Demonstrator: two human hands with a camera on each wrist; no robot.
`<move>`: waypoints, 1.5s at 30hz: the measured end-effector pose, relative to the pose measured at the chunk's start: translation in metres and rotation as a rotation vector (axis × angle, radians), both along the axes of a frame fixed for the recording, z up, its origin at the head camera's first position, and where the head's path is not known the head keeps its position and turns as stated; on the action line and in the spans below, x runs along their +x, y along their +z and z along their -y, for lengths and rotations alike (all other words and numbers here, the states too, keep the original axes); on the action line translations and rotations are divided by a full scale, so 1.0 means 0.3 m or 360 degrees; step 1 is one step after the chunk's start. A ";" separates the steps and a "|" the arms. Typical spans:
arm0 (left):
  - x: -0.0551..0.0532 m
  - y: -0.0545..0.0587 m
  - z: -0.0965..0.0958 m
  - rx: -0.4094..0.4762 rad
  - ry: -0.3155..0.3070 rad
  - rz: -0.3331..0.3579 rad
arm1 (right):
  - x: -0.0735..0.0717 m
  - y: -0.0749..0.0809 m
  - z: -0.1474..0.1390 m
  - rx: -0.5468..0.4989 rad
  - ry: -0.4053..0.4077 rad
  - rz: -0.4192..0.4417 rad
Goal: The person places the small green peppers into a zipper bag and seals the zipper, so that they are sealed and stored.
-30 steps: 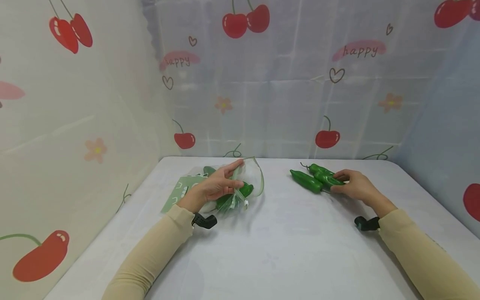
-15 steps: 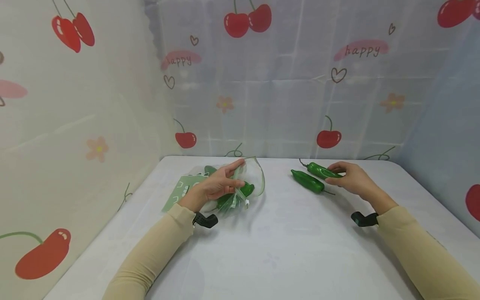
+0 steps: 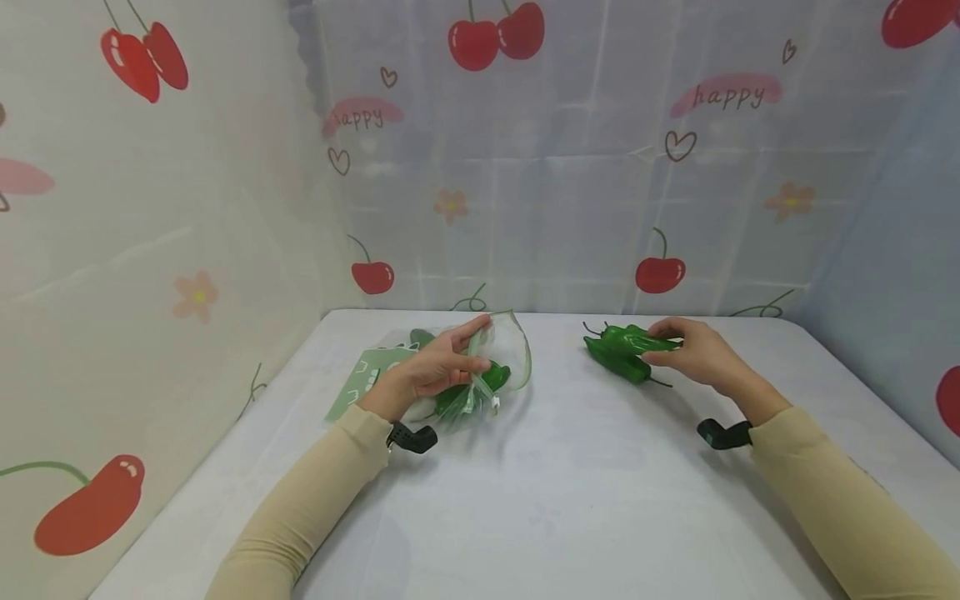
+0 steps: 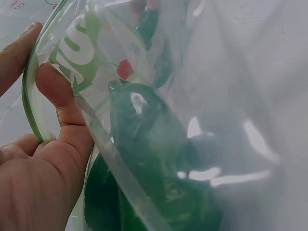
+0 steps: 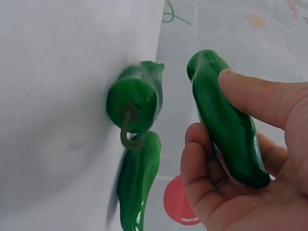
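Observation:
My left hand (image 3: 438, 367) grips the mouth of a clear zip bag (image 3: 517, 329) with green print, index finger extended along the rim. Inside the bag are green peppers (image 4: 149, 139), seen through the plastic in the left wrist view. At the right, my right hand (image 3: 697, 358) holds a smooth green pepper (image 5: 226, 120) between thumb and fingers, raised off the table. Two more peppers lie on the table beside it: one shows its curved stem end (image 5: 132, 106), the other pepper (image 5: 139, 178) lies below that in the right wrist view. The held pepper overlaps them in the head view.
A white table (image 3: 540, 500) spreads under both hands. Behind it hangs a curtain (image 3: 555, 208) printed with cherries, and a similar sheet (image 3: 225, 208) hangs at the left. A green printed panel (image 3: 360, 383) with white marks lies under the left wrist.
My right hand has lifted one pepper from the group and shifted slightly left with it, over the other two. My left hand and the bag stay in place.

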State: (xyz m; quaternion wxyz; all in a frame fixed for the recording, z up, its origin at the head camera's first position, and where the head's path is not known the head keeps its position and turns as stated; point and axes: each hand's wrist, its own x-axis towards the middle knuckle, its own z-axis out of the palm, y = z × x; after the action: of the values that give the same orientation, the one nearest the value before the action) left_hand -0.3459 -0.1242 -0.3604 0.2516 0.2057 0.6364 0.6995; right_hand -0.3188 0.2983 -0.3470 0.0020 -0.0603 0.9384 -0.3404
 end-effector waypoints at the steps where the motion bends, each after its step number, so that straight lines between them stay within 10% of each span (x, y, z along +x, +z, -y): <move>1: 0.001 0.001 0.000 0.0003 0.0004 0.0003 | 0.000 0.002 0.005 -0.0004 0.0003 -0.0002; 45: 0.007 0.002 0.002 0.0038 0.0004 0.0034 | 0.012 0.036 0.176 -0.0202 0.0196 -0.0057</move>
State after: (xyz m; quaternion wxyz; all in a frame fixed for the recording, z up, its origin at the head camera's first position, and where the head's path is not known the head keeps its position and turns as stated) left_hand -0.3437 -0.1247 -0.3599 0.2551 0.2002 0.6256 0.7095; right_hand -0.3151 0.2454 -0.3362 0.0023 -0.1238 0.9094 -0.3972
